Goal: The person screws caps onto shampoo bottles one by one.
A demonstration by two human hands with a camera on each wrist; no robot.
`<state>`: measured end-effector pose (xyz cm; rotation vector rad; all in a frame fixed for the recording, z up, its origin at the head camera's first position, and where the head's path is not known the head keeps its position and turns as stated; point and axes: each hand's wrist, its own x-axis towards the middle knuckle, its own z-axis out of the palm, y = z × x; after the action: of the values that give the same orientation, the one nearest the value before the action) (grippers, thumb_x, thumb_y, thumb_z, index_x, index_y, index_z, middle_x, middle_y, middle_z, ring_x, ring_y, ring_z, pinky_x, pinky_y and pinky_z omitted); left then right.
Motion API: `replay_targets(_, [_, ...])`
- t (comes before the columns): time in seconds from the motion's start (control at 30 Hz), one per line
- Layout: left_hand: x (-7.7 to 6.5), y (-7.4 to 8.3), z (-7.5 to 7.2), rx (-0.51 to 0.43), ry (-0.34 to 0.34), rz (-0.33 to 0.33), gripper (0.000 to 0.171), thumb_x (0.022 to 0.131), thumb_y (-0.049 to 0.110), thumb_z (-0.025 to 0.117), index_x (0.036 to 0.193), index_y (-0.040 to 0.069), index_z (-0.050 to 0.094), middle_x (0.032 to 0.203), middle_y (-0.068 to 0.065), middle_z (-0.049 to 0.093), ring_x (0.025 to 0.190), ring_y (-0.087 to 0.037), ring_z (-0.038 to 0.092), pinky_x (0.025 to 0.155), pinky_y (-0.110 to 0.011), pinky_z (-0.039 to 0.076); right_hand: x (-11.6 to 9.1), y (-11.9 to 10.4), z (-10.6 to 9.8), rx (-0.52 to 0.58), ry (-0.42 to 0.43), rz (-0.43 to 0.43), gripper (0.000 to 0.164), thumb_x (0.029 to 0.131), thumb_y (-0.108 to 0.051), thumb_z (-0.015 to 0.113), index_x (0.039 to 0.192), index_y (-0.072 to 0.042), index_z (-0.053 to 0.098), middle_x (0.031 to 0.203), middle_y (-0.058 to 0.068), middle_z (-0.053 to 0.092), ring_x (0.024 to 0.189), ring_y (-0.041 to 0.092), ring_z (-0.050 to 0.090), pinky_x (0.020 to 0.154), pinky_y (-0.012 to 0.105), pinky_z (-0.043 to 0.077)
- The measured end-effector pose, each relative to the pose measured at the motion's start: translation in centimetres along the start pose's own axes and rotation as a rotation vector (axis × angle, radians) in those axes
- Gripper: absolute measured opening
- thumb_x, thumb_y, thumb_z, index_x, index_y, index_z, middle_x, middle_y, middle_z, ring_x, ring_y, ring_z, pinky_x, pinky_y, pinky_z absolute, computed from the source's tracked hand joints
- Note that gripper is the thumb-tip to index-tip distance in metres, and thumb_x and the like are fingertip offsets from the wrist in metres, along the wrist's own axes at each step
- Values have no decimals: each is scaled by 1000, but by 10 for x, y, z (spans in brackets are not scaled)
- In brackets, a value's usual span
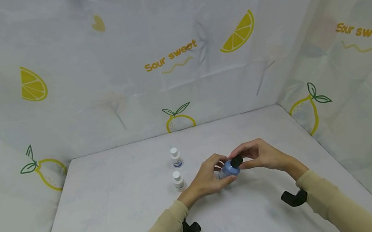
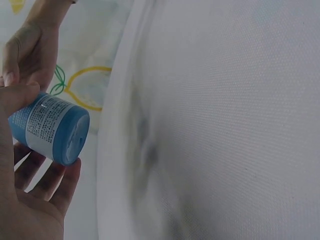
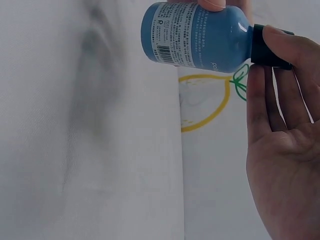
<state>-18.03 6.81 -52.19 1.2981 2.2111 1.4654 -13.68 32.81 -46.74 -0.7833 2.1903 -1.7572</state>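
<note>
A blue bottle (image 1: 229, 169) with a black cap (image 1: 236, 161) is held above the table between both hands, tilted with its cap toward the right. My left hand (image 1: 212, 176) grips the bottle's body, thumb on one side and fingers on the other. With thumb and fingers my right hand (image 1: 259, 156) pinches the black cap. In the right wrist view the blue bottle (image 3: 220, 37) lies nearly level, its white label and barcode showing. Its base faces the camera in the left wrist view, where the right hand (image 2: 37, 52) appears behind it.
Two small white bottles, a farther one (image 1: 176, 158) and a nearer one (image 1: 178, 182), stand upright left of my left hand on the white table (image 1: 120, 207). A lemon-printed curtain (image 1: 131, 96) borders the table at the back and sides.
</note>
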Motion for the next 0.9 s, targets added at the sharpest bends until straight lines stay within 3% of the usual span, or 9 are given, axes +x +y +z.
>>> replay_targets(0.23, [0,1,0,0,0,-7,50,92,22,86,134,6,64,130,-11,69,116,-17,68,102,-21,60,1,0,2,-30,31,-3,36,91,5,82,125,6,72,124,16,77,116,11,75,108,23,59])
replay_targets(0.5, [0,0,0,-6,1,-16,50,92,23,86,133,5,64,129,-11,69,116,-20,69,101,-22,61,3,2,4,-48,49,-17,34,89,7,83,121,6,71,118,3,76,109,10,74,103,23,60])
replay_targets(0.9, [-1,-2,0,10,4,-14,49,92,24,85,133,6,65,130,-11,69,116,-21,70,101,-22,60,7,4,7,-147,79,-41,30,88,5,84,114,1,70,111,16,71,102,12,71,100,21,60])
